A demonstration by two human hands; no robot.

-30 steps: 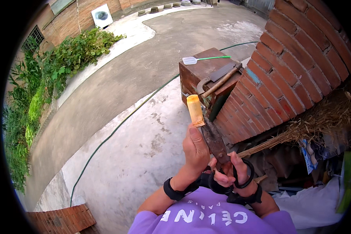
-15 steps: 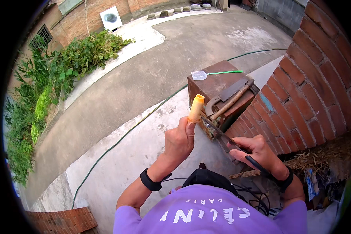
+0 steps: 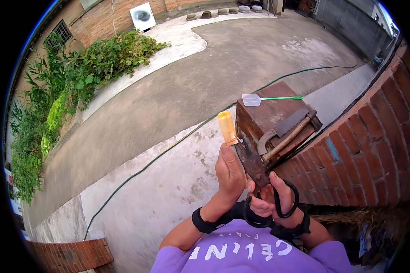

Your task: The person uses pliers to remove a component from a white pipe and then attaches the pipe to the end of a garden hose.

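Observation:
My left hand (image 3: 231, 175) is closed at the lower end of a short yellow-orange tube (image 3: 226, 126), which stands up above the thumb. What the tube is made of I cannot make out. In my right hand (image 3: 278, 200) are large shears (image 3: 254, 167) with dark, rusty blades and black loop handles. Their blades point up and left, and the tips lie at the tube's lower edge. Whether they are cutting into it I cannot tell. The fingers of both hands come close together near the shears' pivot.
Ahead stands a rusty brown box (image 3: 271, 111) bearing a green-handled fly swatter (image 3: 252, 99), a handsaw (image 3: 294, 122) and a wooden-handled tool (image 3: 289, 139). A brick wall (image 3: 364, 154) rises at the right. A green hose (image 3: 155, 160) crosses the concrete. Plants (image 3: 89, 75) grow at the left.
The shears have come up and left to the tube's lower edge. My right hand has moved left, closer to my left hand. The tube now leans left, and the view has shifted.

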